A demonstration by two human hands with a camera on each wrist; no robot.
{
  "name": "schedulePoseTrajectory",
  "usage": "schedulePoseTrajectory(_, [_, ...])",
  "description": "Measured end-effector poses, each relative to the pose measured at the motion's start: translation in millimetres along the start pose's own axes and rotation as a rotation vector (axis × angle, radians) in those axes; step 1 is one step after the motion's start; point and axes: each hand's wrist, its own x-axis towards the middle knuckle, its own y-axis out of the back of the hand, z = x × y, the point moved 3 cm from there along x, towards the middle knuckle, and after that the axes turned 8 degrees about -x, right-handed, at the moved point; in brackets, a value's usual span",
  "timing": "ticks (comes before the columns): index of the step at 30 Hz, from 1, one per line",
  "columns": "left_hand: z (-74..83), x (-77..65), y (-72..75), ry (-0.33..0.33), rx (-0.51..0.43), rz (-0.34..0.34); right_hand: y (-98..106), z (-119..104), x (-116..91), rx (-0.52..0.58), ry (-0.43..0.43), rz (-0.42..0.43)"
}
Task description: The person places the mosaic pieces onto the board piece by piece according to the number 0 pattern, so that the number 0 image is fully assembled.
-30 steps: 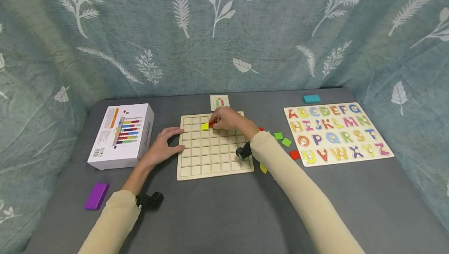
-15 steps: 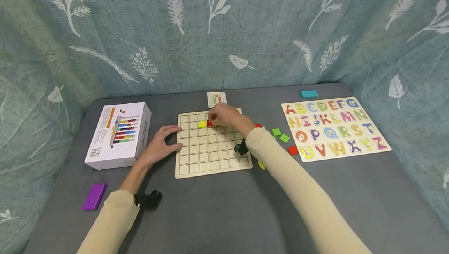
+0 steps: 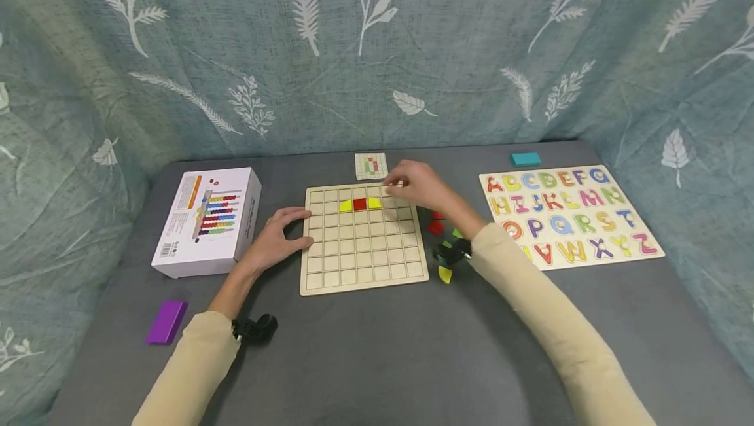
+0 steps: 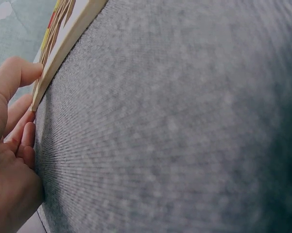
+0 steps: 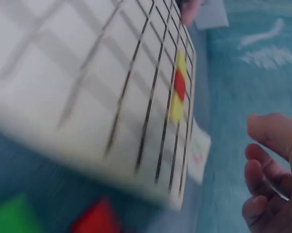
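Note:
A pale wooden grid board (image 3: 364,260) lies on the grey table, also seen edge-on in the left wrist view. In one of its upper rows, a red square tile (image 3: 360,204) sits between two yellow curved-edge tiles, a left one (image 3: 345,206) and a right one (image 3: 374,203). My left hand (image 3: 274,243) rests at the board's left edge, thumb and fingers spread apart and touching it. Over the board's upper right corner hovers my right hand (image 3: 418,184); in the right wrist view its fingers are loosely bent with nothing between them.
A small pattern card (image 3: 371,166) lies behind the board. Loose red tiles (image 3: 436,226), green tiles and a yellow tile (image 3: 445,274) lie to its right, near an alphabet puzzle (image 3: 565,216). An abacus box (image 3: 206,220), a purple block (image 3: 167,322) and a teal block (image 3: 525,159) stand around.
My right hand has let go of the red tile and moved right, uncovering the red tile and the right yellow tile. My left hand stays at the board's edge.

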Motion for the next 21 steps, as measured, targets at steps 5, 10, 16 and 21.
schedulePoseTrajectory(5, [-1.3,1.9,0.3,0.005,-0.012,-0.006,16.8,46.2,-67.6,0.105,-0.175,0.068])
schedulePoseTrajectory(10, [0.6,3.6,2.2,-0.003,-0.006,0.004,17.5,79.9,-118.1,0.145,-0.308,0.085])
schedulePoseTrajectory(16, [1.2,4.2,2.0,0.008,0.013,0.000,12.9,94.1,-151.6,0.140,-0.327,0.091])
schedulePoseTrajectory(21, [-0.2,2.1,0.5,0.009,0.002,0.000,11.2,98.7,-170.9,0.120,-0.302,0.085])
